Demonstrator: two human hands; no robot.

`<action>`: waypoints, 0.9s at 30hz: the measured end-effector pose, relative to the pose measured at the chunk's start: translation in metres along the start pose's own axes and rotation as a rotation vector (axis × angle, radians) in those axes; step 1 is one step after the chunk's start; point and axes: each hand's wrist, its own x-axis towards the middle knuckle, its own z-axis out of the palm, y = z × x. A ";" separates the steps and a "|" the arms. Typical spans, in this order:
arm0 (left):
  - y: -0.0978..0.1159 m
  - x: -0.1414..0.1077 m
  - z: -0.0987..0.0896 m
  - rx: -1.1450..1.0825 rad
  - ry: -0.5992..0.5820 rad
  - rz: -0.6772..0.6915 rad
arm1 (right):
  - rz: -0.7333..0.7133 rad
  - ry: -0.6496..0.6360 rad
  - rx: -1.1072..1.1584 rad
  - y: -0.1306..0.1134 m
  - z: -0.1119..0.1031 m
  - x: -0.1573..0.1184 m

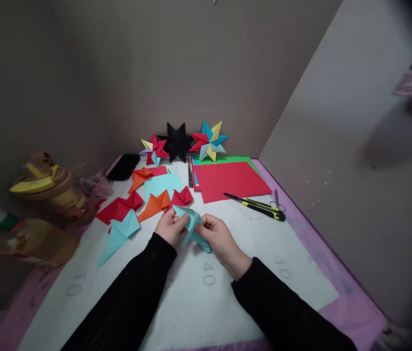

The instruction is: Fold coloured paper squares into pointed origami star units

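My left hand (169, 226) and my right hand (221, 240) both grip a folded light-blue paper piece (191, 223) just above the white mat (206, 292). The fingers of both hands pinch its edges, and part of the paper is hidden behind them. Black sleeves cover both forearms. Another folded light-blue piece (120, 234) lies flat to the left of my left hand. Orange (154, 204) and red (182, 196) folded pieces lie just beyond my hands.
Three finished paper stars, multicoloured (209, 140), black (176, 141) and red (154, 148), stand against the back wall. A stack of coloured sheets, red on top (229, 180), lies at the right rear. A yellow-black utility knife (259, 205) and scissors (276, 200) lie to the right. Bottles and a jar (50, 187) crowd the left edge.
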 end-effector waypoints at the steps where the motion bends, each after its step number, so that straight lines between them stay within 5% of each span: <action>1: -0.002 0.000 0.000 0.012 -0.025 -0.004 | -0.004 -0.002 0.005 0.000 -0.001 0.000; 27: -0.017 0.007 -0.006 0.072 -0.070 -0.009 | -0.190 0.133 -0.057 -0.011 -0.011 0.002</action>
